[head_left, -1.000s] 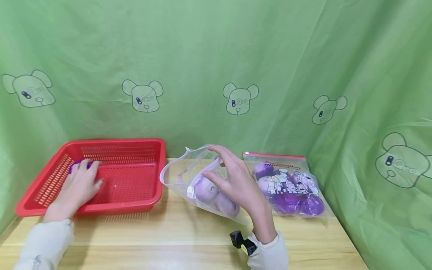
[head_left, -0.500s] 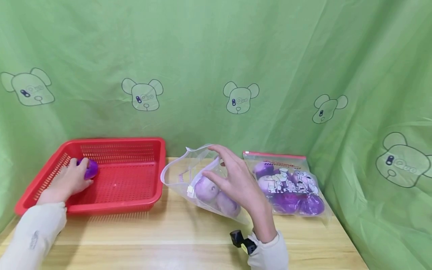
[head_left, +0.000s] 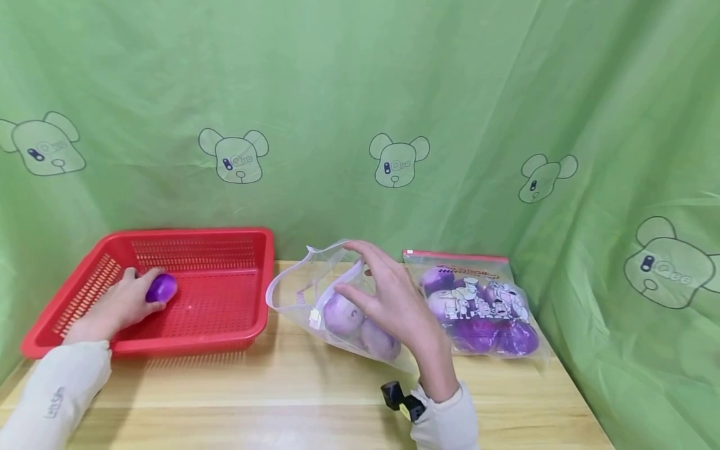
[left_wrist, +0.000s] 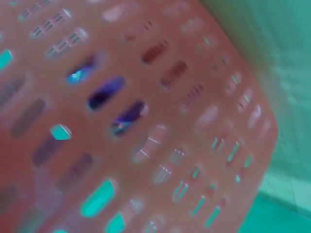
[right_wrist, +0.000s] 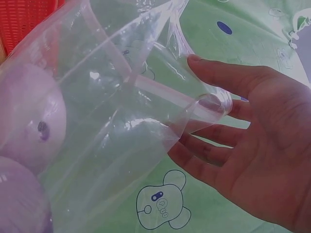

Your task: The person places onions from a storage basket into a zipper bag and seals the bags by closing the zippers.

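In the head view, my left hand [head_left: 120,301] is inside the red basket [head_left: 225,345] at its left end. Its fingers and thumb hold a shiny purple ball-shaped item [head_left: 164,288]; I cannot tell its exact kind. Only slotted basket wall [left_wrist: 160,111] fills the left wrist view, with purple showing through some slots. My right hand [head_left: 396,300] holds a clear zip bag [right_wrist: 121,107] at its mouth, which gapes toward the basket. Thumb and fingers stand apart at the rim, some fingers seen through the plastic. Pale purple round items [right_wrist: 34,116] lie in the bag.
A second zip bag [head_left: 478,300] with a red top strip and cartoon print lies to the right, filled with several purple round items. Everything rests on a wooden table [head_left: 253,400]. A green curtain [head_left: 326,94] with mouse-head prints hangs behind and at the sides.
My left hand has shifted slightly left and then back right, and the purple ball, mostly covered before, has moved right and shows more. My right hand and its bag have stayed in place.
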Motion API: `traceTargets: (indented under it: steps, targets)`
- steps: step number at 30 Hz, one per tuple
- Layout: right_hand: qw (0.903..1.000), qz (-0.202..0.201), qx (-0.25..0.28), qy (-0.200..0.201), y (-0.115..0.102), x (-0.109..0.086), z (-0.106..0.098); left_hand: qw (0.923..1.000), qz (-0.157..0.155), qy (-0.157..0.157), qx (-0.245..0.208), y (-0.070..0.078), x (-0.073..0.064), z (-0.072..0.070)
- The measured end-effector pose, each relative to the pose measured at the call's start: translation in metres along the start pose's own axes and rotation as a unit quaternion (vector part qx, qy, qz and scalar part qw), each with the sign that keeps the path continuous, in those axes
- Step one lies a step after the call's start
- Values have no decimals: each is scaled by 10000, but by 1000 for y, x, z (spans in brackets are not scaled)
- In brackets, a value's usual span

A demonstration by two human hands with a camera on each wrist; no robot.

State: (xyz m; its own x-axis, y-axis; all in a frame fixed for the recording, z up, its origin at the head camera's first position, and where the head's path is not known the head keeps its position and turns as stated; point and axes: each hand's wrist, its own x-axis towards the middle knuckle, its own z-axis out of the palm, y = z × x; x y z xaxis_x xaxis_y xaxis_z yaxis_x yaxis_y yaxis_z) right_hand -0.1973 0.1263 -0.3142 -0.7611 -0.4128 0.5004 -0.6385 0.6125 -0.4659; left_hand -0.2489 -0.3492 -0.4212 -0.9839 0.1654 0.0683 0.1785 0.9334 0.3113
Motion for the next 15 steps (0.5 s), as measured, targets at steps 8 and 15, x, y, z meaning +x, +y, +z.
traceTargets:
  steps: [8,15]
  targets:
    - [9998,196,62,-26,1,-2,-1,9987,467,205,87,14,-3,3]
    - [9999,144,49,22,2,-3,-4,9987,451,223,87,26,-2,5]
